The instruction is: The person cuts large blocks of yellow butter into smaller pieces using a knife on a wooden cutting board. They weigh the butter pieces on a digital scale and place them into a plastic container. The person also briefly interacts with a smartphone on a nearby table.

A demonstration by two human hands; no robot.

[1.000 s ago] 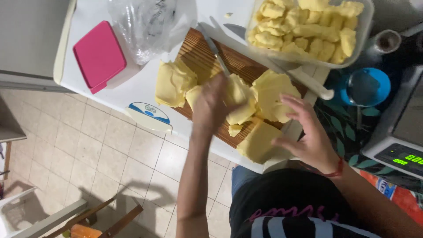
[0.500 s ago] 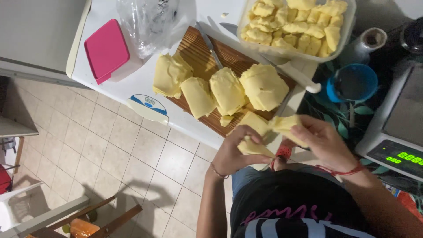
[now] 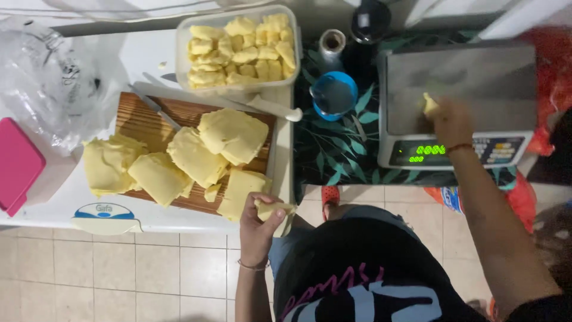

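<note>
Black printed shirt, a thin bracelet on each wrist.

Your white counter (image 3: 149,56) carries: wooden cutting board (image 3: 140,119), clear plastic tub (image 3: 238,89), crumpled plastic bag (image 3: 53,89), pink lidded box (image 3: 18,164). Your leaf-print cloth surface (image 3: 333,155) beside it carries: digital scale (image 3: 459,89), blue cup (image 3: 333,95).

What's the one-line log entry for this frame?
left hand: holds yellow piece | right hand: sets small yellow piece on scale | cutting board: yellow slabs
</note>
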